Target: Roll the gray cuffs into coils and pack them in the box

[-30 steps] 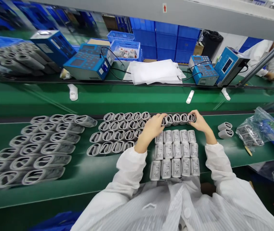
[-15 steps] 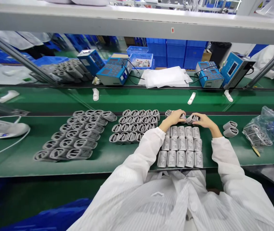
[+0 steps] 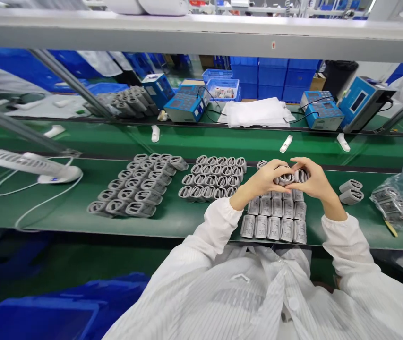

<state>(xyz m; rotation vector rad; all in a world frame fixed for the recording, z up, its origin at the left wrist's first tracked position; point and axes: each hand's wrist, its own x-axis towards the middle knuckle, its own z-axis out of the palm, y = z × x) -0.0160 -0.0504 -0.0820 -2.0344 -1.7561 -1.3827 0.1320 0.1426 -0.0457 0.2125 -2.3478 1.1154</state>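
Two rolled grey cuffs [image 3: 286, 179] are pressed side by side between my hands, above the back of a block of cuffs. My left hand [image 3: 267, 179] grips them from the left, fingers and thumb curled around the end. From the right, my right hand [image 3: 312, 178] closes on the same pair. Beneath my hands, printed cuffs [image 3: 274, 227] lie in tight rows at the bench's front edge; my fingers hide part of the back rows. One more cuff [image 3: 261, 164] shows just behind my left hand. Two loose cuffs [image 3: 351, 191] lie to the right.
More rolled cuffs stand in a middle group [image 3: 212, 177] and a left group [image 3: 139, 184]. A white desk lamp [image 3: 59, 172] is far left. A clear bag of cuffs [image 3: 394, 203] and a yellow-handled tool [image 3: 390, 228] lie right. Blue devices [image 3: 185, 104] and white sheets [image 3: 260, 112] are behind.
My hands have come closer together, bringing the two cuffs against each other. The view has swung left, so the bench appears shifted to the right.
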